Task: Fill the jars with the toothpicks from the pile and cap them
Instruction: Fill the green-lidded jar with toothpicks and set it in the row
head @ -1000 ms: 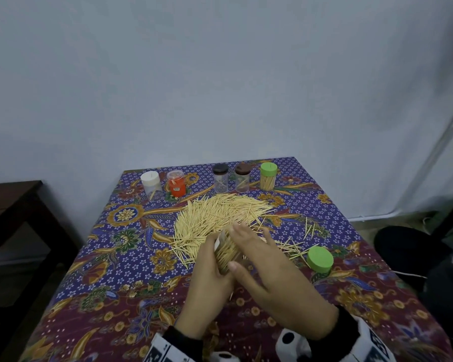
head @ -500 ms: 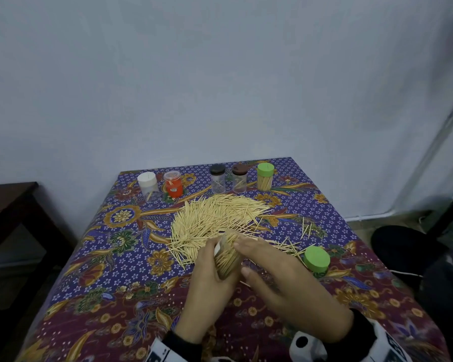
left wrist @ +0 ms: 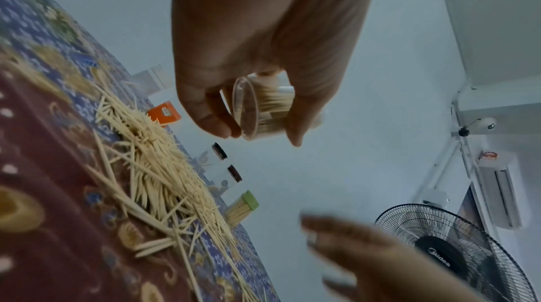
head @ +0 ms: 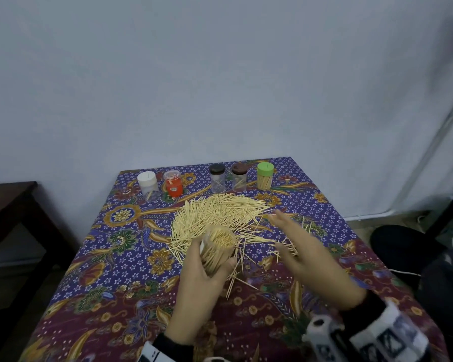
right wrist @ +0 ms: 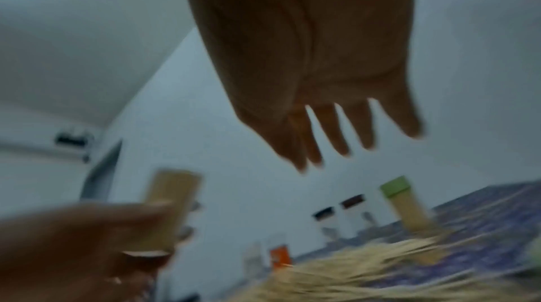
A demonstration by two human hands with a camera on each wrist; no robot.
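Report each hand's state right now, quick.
Left hand: gripping the clear plastic jar packed with toothpicks, uncapped.
Right hand: open, fingers straight and spread above the patterned tablecloth, holding nothing.

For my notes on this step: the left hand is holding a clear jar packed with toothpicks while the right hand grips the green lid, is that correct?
Not quite: the right hand grips nothing. The right wrist view shows its fingers spread and empty above the toothpick pile. The left hand does hold the clear jar packed with toothpicks.

Uncapped jar (head: 218, 246) packed full, above toothpick pile (head: 215, 212).
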